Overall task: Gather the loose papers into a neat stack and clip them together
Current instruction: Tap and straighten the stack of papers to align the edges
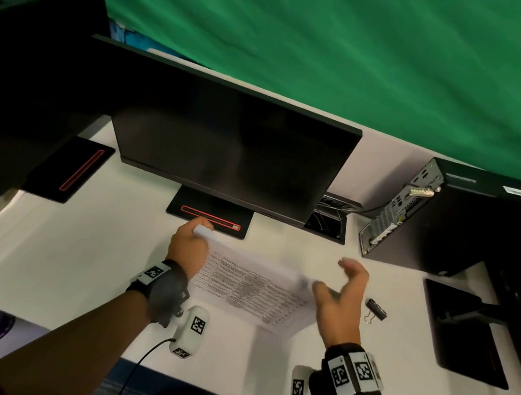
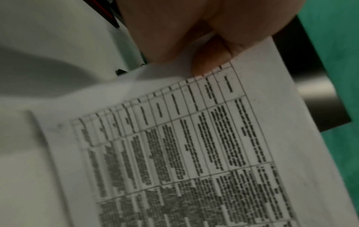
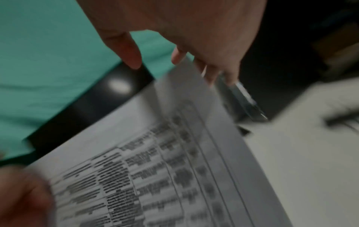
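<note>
Biggest risk here, judging by the setup: the printed papers [image 1: 257,287] are being held up off the table [image 1: 75,251] by one side only, so the sheets could easily be fanned out or dropped before the edges are squared, and the blur suggests things are being moved fast. The binder clip [image 1: 376,310] is being left on the table just right of the stack, toward the right edge near the computer tower [image 1: 456,221], and could get knocked away by a careless sweep.

The left edge of the papers is being pinched by the left hand [image 1: 189,247], with the fingers [image 2: 210,59] clamped on the sheets in front of the monitor stand [image 1: 210,214]. The right hand [image 1: 343,302] is being held beside the stack's right edge, palm turned inward, fingers spread apart and gripping nothing.
</note>
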A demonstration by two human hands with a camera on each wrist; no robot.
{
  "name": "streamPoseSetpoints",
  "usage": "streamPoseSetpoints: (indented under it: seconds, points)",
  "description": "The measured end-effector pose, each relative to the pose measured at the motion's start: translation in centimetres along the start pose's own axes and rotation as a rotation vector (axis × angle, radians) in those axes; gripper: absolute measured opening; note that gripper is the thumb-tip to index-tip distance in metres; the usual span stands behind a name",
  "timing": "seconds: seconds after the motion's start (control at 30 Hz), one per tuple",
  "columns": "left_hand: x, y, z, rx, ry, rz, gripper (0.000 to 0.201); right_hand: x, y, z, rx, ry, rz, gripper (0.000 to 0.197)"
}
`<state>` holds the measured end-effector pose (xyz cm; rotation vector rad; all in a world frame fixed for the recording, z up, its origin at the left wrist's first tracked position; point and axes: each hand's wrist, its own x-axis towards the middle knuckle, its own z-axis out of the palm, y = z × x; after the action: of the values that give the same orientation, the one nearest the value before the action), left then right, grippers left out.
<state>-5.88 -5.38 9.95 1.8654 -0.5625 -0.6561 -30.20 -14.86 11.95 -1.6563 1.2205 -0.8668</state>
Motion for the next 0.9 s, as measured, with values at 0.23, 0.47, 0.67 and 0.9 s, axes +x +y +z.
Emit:
streamPoseSetpoints:
  seconds: [0.23,0.47,0.67,0.9]
  points:
    - [-1.3,6.8,2.2,0.100,-0.013,0.180,0.027,0.7,-8.0,5.7,-0.824,-0.474,-0.319,0.056]
    - [1.0,7.7,-4.0,0.676,-0.421,0.516,0.016,2.9,-7.2,2.1,-0.304,-0.428,-0.136,0.041]
    - [2.3,5.2,-8.2,-0.133,-0.506,0.209,0.056,3.5,-7.0,-0.9,0.129,-0.379,-0.066,0.035]
    - [-1.4,7.1,-3.0,-0.257,-0.132,0.297,0.016,1.7,-4.6,2.8,0.325,-0.120,-0.021,0.036]
